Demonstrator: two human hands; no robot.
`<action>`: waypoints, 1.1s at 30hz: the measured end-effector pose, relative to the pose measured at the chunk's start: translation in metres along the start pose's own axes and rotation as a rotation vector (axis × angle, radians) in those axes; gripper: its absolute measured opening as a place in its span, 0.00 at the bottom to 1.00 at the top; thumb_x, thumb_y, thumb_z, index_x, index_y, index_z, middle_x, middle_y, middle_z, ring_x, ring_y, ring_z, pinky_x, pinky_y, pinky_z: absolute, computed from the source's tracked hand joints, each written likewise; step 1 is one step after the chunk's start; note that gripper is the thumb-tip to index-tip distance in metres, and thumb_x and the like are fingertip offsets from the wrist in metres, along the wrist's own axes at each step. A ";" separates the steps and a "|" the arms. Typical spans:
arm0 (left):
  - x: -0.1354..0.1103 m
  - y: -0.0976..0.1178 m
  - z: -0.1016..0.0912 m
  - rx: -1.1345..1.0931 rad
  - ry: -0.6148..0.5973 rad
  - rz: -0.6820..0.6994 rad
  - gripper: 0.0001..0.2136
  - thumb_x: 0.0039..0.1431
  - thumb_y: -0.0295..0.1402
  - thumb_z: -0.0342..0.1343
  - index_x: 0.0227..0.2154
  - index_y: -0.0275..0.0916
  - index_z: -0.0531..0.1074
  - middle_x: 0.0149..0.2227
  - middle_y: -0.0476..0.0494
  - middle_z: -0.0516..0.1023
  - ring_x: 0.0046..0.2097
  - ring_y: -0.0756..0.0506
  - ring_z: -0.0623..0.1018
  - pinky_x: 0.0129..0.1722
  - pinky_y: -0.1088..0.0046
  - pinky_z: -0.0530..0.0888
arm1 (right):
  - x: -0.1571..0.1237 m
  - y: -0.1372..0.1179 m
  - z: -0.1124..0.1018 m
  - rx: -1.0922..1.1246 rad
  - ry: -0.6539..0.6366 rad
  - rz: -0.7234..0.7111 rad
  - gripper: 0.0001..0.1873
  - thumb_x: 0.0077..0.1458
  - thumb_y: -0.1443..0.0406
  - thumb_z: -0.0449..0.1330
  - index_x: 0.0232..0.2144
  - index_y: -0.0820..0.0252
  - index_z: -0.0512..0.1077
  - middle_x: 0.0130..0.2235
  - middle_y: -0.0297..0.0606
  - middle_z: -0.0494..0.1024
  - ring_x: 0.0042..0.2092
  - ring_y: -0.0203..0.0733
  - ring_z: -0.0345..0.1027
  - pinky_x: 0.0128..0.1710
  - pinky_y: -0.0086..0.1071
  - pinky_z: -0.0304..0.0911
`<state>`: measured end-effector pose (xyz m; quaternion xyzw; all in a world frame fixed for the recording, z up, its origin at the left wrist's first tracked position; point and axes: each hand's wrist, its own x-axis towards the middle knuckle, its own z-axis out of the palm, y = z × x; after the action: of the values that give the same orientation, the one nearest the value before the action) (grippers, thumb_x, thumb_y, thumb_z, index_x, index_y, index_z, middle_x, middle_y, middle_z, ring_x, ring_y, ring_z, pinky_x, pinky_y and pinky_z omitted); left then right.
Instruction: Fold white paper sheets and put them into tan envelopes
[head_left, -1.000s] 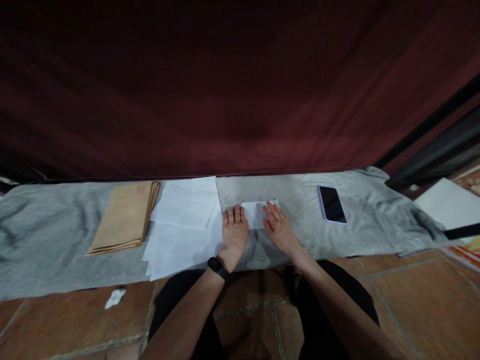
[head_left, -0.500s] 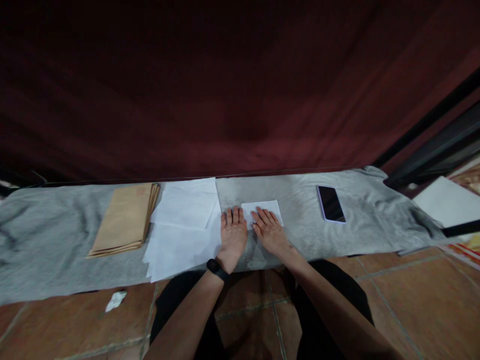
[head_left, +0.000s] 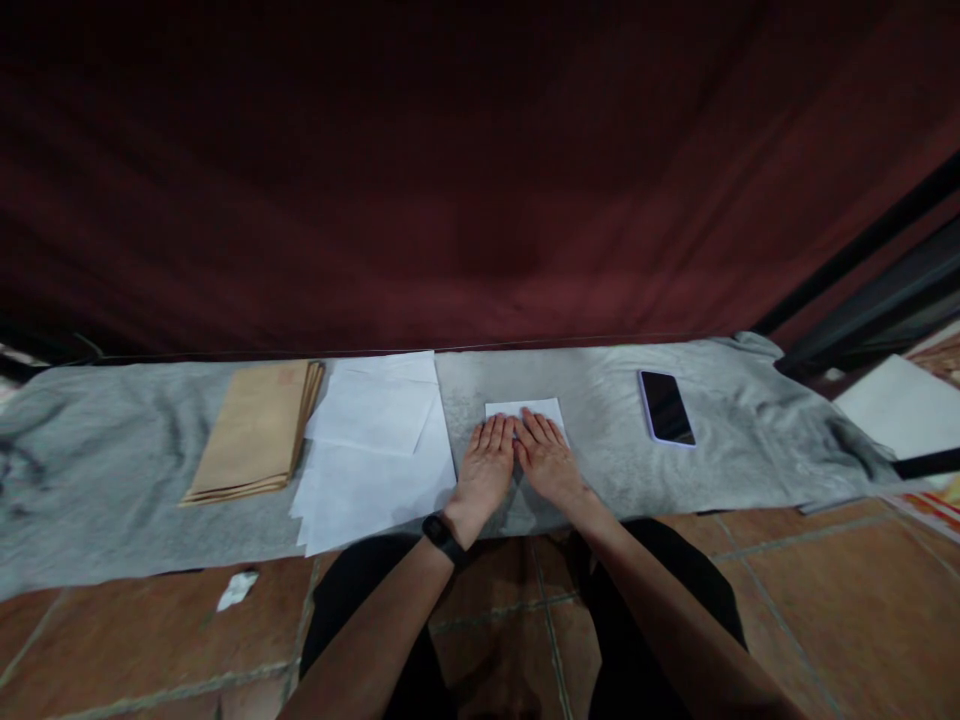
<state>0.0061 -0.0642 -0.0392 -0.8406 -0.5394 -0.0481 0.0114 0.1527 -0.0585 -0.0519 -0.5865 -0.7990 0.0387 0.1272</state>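
Note:
A small folded white paper [head_left: 525,409] lies on the grey cloth [head_left: 135,470] in front of me. My left hand [head_left: 488,468] and my right hand [head_left: 548,462] lie flat side by side on its near part, fingers stretched out and pressing down, thumbs almost touching. Only the paper's far edge shows beyond the fingertips. A black band sits on my left wrist.
Left of my hands lies a loose pile of white sheets [head_left: 375,450], then a stack of brown envelopes [head_left: 255,432]. A dark phone [head_left: 666,407] rests on the cloth to the right. A dark red curtain hangs behind. A paper scrap [head_left: 237,589] lies on the tiled floor.
My left hand slid right from beside the folded paper onto it. My right hand shifted left, so both hands now lie together on the paper.

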 end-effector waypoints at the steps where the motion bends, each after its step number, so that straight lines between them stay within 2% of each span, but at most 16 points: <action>1: 0.000 0.000 0.001 0.000 0.002 0.001 0.27 0.65 0.24 0.39 0.67 0.28 0.54 0.69 0.31 0.58 0.70 0.41 0.57 0.69 0.57 0.55 | 0.000 0.000 0.000 -0.002 0.001 0.003 0.26 0.70 0.62 0.45 0.66 0.58 0.60 0.70 0.40 0.56 0.70 0.49 0.49 0.68 0.45 0.47; 14: 0.001 0.005 -0.001 0.051 -0.018 -0.018 0.26 0.65 0.22 0.38 0.65 0.27 0.58 0.69 0.30 0.58 0.70 0.40 0.58 0.68 0.60 0.59 | 0.002 0.005 0.000 -0.024 0.037 0.056 0.26 0.70 0.61 0.45 0.66 0.57 0.60 0.69 0.41 0.58 0.70 0.49 0.50 0.67 0.45 0.48; 24: 0.000 0.005 0.000 0.064 -0.022 -0.001 0.26 0.64 0.21 0.38 0.65 0.25 0.56 0.69 0.27 0.57 0.70 0.38 0.58 0.67 0.58 0.59 | 0.005 0.019 -0.003 -0.065 0.059 0.163 0.27 0.70 0.63 0.44 0.66 0.64 0.59 0.69 0.45 0.58 0.68 0.50 0.53 0.66 0.45 0.47; 33: 0.000 0.003 -0.004 0.029 -0.053 -0.088 0.25 0.67 0.26 0.40 0.66 0.25 0.56 0.68 0.24 0.57 0.69 0.36 0.60 0.66 0.57 0.60 | 0.004 0.027 -0.001 -0.074 0.077 0.201 0.28 0.69 0.62 0.43 0.67 0.65 0.59 0.69 0.45 0.58 0.68 0.52 0.54 0.66 0.46 0.48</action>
<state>0.0088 -0.0657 -0.0352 -0.8168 -0.5766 -0.0184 0.0074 0.1764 -0.0462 -0.0556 -0.6691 -0.7315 -0.0006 0.1315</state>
